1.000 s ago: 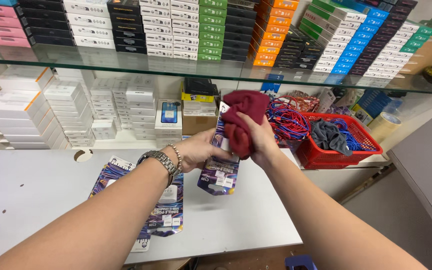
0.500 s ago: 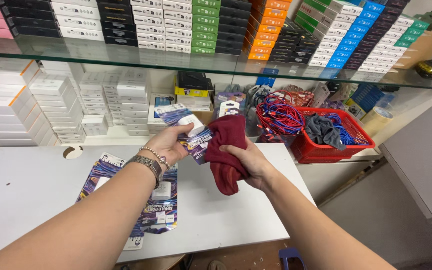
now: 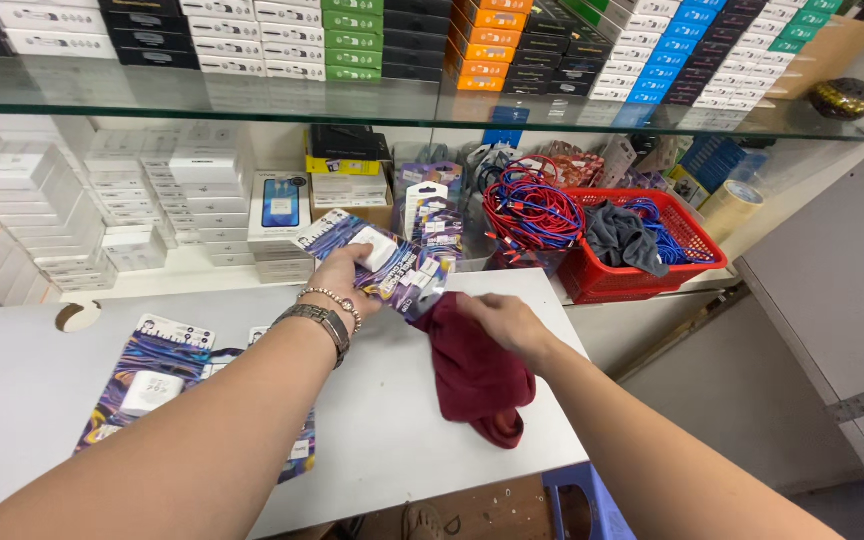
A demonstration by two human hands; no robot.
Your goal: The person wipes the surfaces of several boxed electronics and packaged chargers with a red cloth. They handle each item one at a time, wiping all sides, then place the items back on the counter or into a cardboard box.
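The left hand (image 3: 344, 275) grips a carded charger pack (image 3: 377, 262), a purple blister card with a white plug under clear plastic, and holds it tilted above the white surface (image 3: 22, 380). The right hand (image 3: 497, 318) is closed over a dark red cloth (image 3: 475, 375), which touches the pack's lower corner and droops toward the surface's front edge.

The card is pinched at one end only, so a firm wipe could bend it or twist it loose, and it would probably drop onto the surface. The cloth's loose tail hangs near the edge and could slide off to the floor if the hold slackens. More packs (image 3: 147, 375) lie flat to the left, under the left forearm, which could sweep them. The red basket (image 3: 690, 240) of cables stands well apart.
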